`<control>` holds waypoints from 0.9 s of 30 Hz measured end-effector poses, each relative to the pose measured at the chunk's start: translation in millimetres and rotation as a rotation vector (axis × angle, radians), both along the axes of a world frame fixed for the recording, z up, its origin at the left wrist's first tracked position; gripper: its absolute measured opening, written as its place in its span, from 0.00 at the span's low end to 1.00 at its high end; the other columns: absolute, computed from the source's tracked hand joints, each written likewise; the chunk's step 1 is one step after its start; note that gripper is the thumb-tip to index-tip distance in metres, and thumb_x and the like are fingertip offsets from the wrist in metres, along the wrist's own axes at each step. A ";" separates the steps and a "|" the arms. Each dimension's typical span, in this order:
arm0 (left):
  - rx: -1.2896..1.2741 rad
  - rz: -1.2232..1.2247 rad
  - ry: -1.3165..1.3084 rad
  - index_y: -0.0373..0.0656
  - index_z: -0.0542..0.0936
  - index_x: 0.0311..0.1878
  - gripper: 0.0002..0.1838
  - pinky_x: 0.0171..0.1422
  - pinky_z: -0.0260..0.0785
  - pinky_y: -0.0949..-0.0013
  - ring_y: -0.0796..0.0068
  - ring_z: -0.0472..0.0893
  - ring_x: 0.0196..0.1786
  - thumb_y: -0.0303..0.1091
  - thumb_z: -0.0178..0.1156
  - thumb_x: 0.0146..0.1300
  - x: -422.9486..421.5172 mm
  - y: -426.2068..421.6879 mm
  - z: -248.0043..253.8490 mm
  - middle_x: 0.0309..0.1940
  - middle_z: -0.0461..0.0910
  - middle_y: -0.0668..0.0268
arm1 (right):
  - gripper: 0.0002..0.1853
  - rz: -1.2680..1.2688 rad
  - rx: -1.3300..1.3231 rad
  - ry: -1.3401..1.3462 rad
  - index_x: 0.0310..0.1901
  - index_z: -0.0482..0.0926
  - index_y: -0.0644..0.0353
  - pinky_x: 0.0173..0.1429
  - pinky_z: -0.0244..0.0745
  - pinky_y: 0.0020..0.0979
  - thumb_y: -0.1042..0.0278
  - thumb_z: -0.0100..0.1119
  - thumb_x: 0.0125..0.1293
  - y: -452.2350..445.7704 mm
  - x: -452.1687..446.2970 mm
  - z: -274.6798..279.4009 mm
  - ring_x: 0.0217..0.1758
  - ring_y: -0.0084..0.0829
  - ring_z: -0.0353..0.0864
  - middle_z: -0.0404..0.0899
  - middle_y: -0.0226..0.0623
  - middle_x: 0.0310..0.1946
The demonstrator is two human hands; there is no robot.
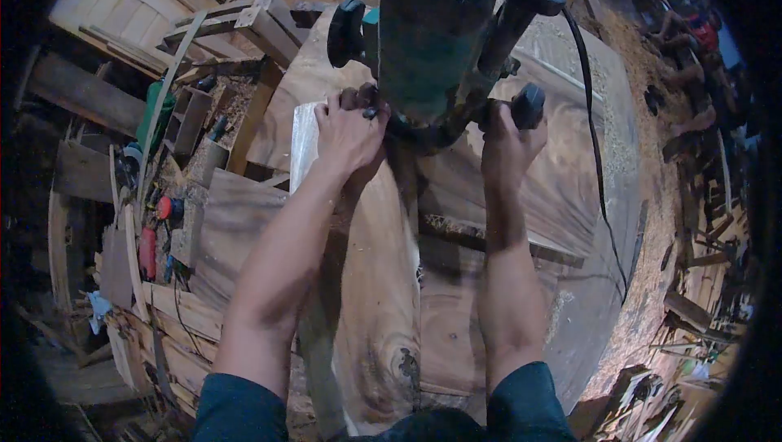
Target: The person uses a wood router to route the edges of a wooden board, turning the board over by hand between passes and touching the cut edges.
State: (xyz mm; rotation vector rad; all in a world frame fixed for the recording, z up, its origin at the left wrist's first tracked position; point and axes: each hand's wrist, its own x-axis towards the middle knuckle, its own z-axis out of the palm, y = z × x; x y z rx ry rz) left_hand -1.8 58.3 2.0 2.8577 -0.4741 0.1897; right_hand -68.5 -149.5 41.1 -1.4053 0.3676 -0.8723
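A large green router [428, 47] with a dark vented top stands over a wooden board [375, 279] in the upper middle of the head view. My left hand [352, 128] is closed at the left side of its base, its fingers bent round a small dark part there. On the right side, my right hand [513, 145] is wrapped round the router's black knob [528, 106]. A pale metal-like strip [304, 145] lies beside my left hand. The router's bit and the underside of its base are hidden.
A black cable [599, 165] runs down the right side of the wooden panels. Sawdust [652, 255] covers the floor at right. At left are a red tool [147, 253], a green tool [155, 112] and wood offcuts. A person in red [702, 32] is at the far upper right.
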 end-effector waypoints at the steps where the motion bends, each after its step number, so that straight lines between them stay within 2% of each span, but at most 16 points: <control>1: 0.036 -0.006 -0.021 0.46 0.73 0.64 0.26 0.67 0.54 0.44 0.51 0.68 0.64 0.52 0.42 0.74 0.1 -0.9 -0.8 0.58 0.76 0.53 | 0.07 0.020 0.012 0.015 0.36 0.72 0.61 0.24 0.68 0.24 0.75 0.61 0.60 -0.7 0.9 2.5 0.22 0.22 0.76 0.77 0.32 0.23; 2: 0.008 0.009 -0.029 0.45 0.73 0.63 0.26 0.66 0.54 0.44 0.51 0.69 0.64 0.52 0.42 0.74 0.3 -2.4 -2.0 0.57 0.76 0.53 | 0.07 0.039 0.026 0.032 0.35 0.72 0.61 0.24 0.68 0.24 0.75 0.61 0.60 -1.5 1.7 4.4 0.22 0.22 0.76 0.76 0.32 0.23; 5: -0.050 0.049 -0.042 0.45 0.73 0.63 0.26 0.64 0.55 0.45 0.52 0.69 0.62 0.52 0.42 0.73 3.0 -7.7 -1.4 0.54 0.77 0.53 | 0.12 0.105 0.109 -0.042 0.41 0.74 0.66 0.33 0.74 0.26 0.78 0.62 0.55 -4.3 11.9 10.6 0.28 0.25 0.79 0.78 0.34 0.26; 16: -0.040 0.116 -0.021 0.47 0.71 0.68 0.28 0.63 0.53 0.47 0.50 0.71 0.60 0.53 0.40 0.74 13.1 -13.6 -4.5 0.52 0.79 0.54 | 0.10 0.114 0.029 -0.005 0.39 0.72 0.66 0.33 0.76 0.28 0.78 0.61 0.56 -17.5 35.4 1.7 0.28 0.24 0.79 0.77 0.33 0.28; 23: -0.029 0.161 0.025 0.45 0.78 0.62 0.30 0.68 0.50 0.43 0.46 0.69 0.64 0.56 0.38 0.74 16.8 -16.9 -4.8 0.54 0.79 0.51 | 0.11 0.139 0.068 -0.069 0.41 0.73 0.66 0.34 0.77 0.29 0.78 0.62 0.56 -17.7 42.2 0.7 0.29 0.25 0.79 0.78 0.34 0.30; 27: -0.058 0.169 0.047 0.42 0.80 0.58 0.32 0.71 0.48 0.44 0.44 0.67 0.67 0.58 0.38 0.74 19.1 -16.7 -5.2 0.56 0.79 0.50 | 0.12 0.131 0.002 -0.027 0.42 0.74 0.66 0.34 0.78 0.29 0.77 0.63 0.56 -24.6 47.4 -4.1 0.30 0.25 0.80 0.79 0.34 0.31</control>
